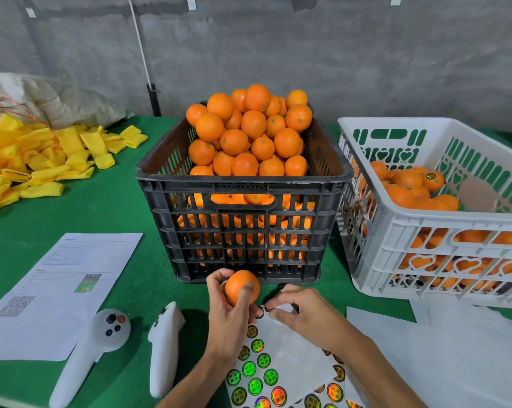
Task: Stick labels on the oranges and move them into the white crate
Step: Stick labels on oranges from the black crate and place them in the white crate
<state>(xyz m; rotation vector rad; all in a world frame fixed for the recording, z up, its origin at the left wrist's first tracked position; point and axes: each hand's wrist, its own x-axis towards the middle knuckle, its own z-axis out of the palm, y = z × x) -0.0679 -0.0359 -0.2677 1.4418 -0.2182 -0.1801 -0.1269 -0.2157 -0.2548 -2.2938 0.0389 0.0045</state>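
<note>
My left hand [229,315] grips one orange [239,285] just in front of the black crate [243,187], which is heaped with oranges [249,134]. My right hand [300,313] pinches a round label [268,308] at the top edge of the sticker sheet [281,363], which lies on the green table below both hands. The sheet carries several shiny round labels. The white crate [425,228] stands at the right, holding several oranges [411,189], one showing a label on top.
Two white handheld controllers [101,343] [165,346] lie left of my hands. A printed paper [63,293] lies further left. Yellow foam nets [42,160] and a sack [42,95] fill the back left. White sheets [455,348] lie at the right front.
</note>
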